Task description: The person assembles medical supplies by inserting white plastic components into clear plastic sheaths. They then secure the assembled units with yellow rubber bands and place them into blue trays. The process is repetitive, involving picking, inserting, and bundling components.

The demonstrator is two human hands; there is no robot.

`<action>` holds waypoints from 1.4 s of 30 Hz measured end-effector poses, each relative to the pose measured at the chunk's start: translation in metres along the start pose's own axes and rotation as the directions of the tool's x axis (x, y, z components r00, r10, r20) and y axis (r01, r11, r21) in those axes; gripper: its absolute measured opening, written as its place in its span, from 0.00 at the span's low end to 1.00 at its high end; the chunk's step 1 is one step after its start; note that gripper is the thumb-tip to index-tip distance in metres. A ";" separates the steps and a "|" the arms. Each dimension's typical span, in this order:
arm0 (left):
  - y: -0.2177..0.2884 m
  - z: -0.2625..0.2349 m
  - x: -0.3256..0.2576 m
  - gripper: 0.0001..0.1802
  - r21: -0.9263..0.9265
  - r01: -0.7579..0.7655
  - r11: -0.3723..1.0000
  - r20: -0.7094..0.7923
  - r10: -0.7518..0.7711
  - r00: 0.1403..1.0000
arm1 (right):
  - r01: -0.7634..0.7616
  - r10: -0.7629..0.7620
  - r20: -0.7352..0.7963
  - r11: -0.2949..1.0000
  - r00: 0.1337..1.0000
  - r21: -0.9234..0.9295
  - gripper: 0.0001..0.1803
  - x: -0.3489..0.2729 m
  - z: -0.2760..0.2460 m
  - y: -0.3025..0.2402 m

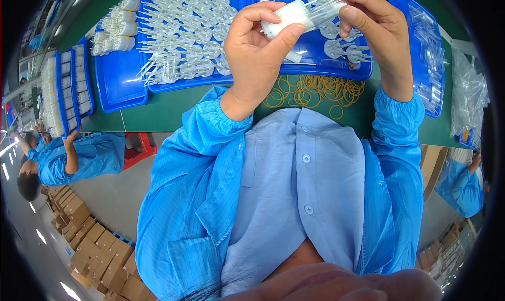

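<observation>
Over the trays, my left hand (259, 56) is closed around a white cylindrical plastic part (288, 20). My right hand (383, 33) pinches the end of a clear plastic tube (327, 13) between thumb and fingers. The tube's other end meets the white part; whether it sits inside or only touches cannot be made out. Below the hands, a blue tray (294, 70) holds white pieces with thin stems (342, 49). A loose pile of yellow rubber bands (315, 89) lies on the green table (252, 102) in front of me.
Left are a blue tray of white stemmed parts (184, 35), another blue tray (122, 88) and bundled white cylinders (118, 27). Right stands a blue tray of clear tubes (428, 54), then a plastic bag (467, 90). A co-worker (84, 156) holds stacked trays (68, 90) at far left.
</observation>
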State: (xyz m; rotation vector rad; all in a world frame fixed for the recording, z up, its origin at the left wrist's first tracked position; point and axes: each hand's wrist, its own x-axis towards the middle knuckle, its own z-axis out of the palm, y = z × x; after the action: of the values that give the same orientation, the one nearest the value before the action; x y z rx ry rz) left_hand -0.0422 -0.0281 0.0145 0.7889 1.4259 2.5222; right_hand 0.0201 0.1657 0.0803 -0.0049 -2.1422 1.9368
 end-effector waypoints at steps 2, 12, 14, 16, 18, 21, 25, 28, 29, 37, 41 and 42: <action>0.003 0.004 -0.001 0.18 -0.036 0.057 0.998 -0.014 -0.057 0.998 | 0.051 -0.050 0.026 0.999 0.998 -0.008 0.12 0.001 0.000 0.001; -0.002 0.010 -0.009 0.11 -0.154 0.203 0.967 -0.046 -0.212 0.976 | 0.095 -0.102 -0.015 0.964 0.995 -0.249 0.13 0.003 0.017 -0.002; 0.001 0.016 -0.013 0.06 -0.211 0.266 0.941 -0.058 -0.284 0.957 | 0.167 -0.162 0.046 0.917 0.986 -0.363 0.14 0.004 0.016 0.000; 0.003 0.018 -0.013 0.08 -0.276 0.306 0.911 -0.092 -0.342 0.935 | 0.318 -0.287 0.144 0.783 0.947 -0.534 0.17 0.007 0.013 0.006; 0.003 0.017 -0.013 0.08 -0.328 0.328 0.886 -0.119 -0.384 0.916 | 0.383 -0.397 0.101 0.739 0.912 -0.555 0.25 0.007 0.017 0.003; 0.004 0.013 -0.011 0.06 -0.380 0.358 0.853 -0.134 -0.434 0.891 | 0.466 -0.416 0.247 0.590 0.875 -0.660 0.40 0.003 0.021 -0.006; 0.007 0.012 -0.010 0.05 -0.422 0.406 0.811 -0.089 -0.482 0.871 | 0.561 -0.503 0.331 0.422 0.798 -0.712 0.50 0.006 0.035 0.017; 0.005 0.012 -0.011 0.04 -0.468 0.402 0.787 -0.058 -0.480 0.875 | 0.515 -0.487 0.283 0.448 0.826 -0.731 0.47 0.002 0.041 0.016; 0.004 0.011 -0.012 0.03 -0.484 0.395 0.781 -0.052 -0.477 0.878 | 0.492 -0.470 0.259 0.485 0.844 -0.723 0.45 0.000 0.043 0.015; 0.009 0.010 -0.010 0.06 -0.524 0.372 0.766 -0.054 -0.465 0.884 | 0.540 -0.515 0.260 0.524 0.817 -0.659 0.46 0.001 0.043 0.018; 0.011 0.008 -0.009 0.07 -0.516 0.366 0.775 -0.059 -0.459 0.887 | 0.573 -0.557 0.266 0.499 0.787 -0.650 0.46 0.001 0.045 0.014; 0.011 0.007 -0.010 0.07 -0.507 0.371 0.778 -0.047 -0.455 0.889 | 0.548 -0.527 0.259 0.519 0.809 -0.657 0.46 0.000 0.046 0.014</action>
State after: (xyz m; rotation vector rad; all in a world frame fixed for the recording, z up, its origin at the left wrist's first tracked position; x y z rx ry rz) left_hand -0.0291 -0.0325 0.0232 0.1463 0.8022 2.4515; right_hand 0.0095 0.1220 0.0628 0.4929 -2.3756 0.6882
